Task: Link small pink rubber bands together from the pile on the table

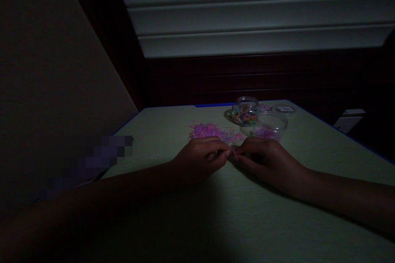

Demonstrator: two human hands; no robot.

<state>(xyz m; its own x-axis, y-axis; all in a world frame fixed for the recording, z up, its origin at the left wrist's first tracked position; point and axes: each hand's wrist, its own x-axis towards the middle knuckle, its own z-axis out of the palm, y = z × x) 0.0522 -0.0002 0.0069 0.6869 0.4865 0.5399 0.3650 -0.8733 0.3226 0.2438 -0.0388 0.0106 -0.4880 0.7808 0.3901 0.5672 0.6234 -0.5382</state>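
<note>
My left hand (202,157) and my right hand (268,161) meet near the middle of the green table (277,230), both with thumb and forefinger pinched. Between the fingertips shows a small pinkish band (233,150), pinched by both hands. Just behind my left hand lies a loose pile of small pink and purple bands (207,130). Beyond my right hand stands an open clear jar (271,121) with pink bands low inside. A second open jar (246,111), holding multicoloured bands, is a little farther back.
A clear round lid (284,109) lies at the back right of the table. Behind the table is a dark wooden frame with pale slats (247,20). A white object (348,121) is beyond the right edge. The scene is dim.
</note>
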